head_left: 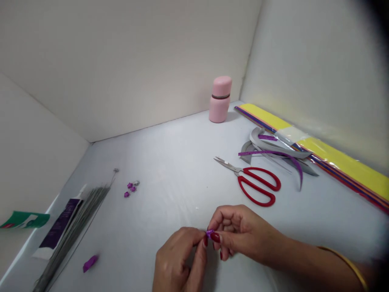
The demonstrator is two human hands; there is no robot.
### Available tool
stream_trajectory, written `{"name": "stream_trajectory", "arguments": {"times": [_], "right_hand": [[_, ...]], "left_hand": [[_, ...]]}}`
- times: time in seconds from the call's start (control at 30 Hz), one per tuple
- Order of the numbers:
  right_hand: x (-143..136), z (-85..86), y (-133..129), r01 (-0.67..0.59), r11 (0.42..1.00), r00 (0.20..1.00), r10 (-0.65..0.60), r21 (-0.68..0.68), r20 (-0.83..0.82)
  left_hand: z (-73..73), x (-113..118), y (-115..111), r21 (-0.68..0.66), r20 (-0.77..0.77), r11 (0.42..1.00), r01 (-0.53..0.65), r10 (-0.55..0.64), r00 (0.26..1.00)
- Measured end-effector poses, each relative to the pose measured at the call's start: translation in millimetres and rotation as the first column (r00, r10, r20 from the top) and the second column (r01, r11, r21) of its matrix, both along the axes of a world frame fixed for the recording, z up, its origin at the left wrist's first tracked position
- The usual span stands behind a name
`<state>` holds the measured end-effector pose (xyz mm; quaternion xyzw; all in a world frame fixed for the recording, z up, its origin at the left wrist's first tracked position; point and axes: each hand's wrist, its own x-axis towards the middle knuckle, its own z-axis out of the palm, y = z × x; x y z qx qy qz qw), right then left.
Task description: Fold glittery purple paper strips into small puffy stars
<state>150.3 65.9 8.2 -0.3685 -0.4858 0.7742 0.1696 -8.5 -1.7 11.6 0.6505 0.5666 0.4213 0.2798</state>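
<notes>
Low in the middle of the head view, a small purple paper star (209, 233) is pinched between both my hands. My left hand (180, 257) grips its left side between thumb and forefinger. From the right, my right hand (243, 233) closes on it with the thumb in front, so much of the star is covered by fingertips. Farther left on the table lie several finished-looking small stars (130, 185), purple and silver. Red-handled scissors (238, 170) rest beyond my right hand, blades pointing left and slightly apart.
Grey and purple paper strips (273, 153) lie behind the scissors, beside a packet of coloured paper (343, 156) along the right wall. A pink bottle (219, 105) stands at the back. At left are a wire bundle (75, 227), a purple tube (57, 227) and a purple scrap (90, 263).
</notes>
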Motion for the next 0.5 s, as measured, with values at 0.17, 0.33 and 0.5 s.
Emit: {"name": "stream_trajectory", "arguments": {"times": [0.17,0.33,0.5], "right_hand": [[-1,-2.8,-2,0.004,0.999,1.000,-0.004,0.045,-0.009],[-3,-0.4,-1,0.024,0.998,0.998,-0.028,-0.063,-0.053],[-5,-1.2,-1,0.003,0.994,0.995,-0.014,-0.109,-0.097]], "left_hand": [[-1.7,5,-1,0.086,-0.077,0.994,-0.073,0.080,0.994],[-2.7,9,0,-0.349,0.278,0.922,-0.164,0.269,0.922],[-1.5,12,0,-0.429,0.391,0.893,-0.134,0.317,0.864]]}}
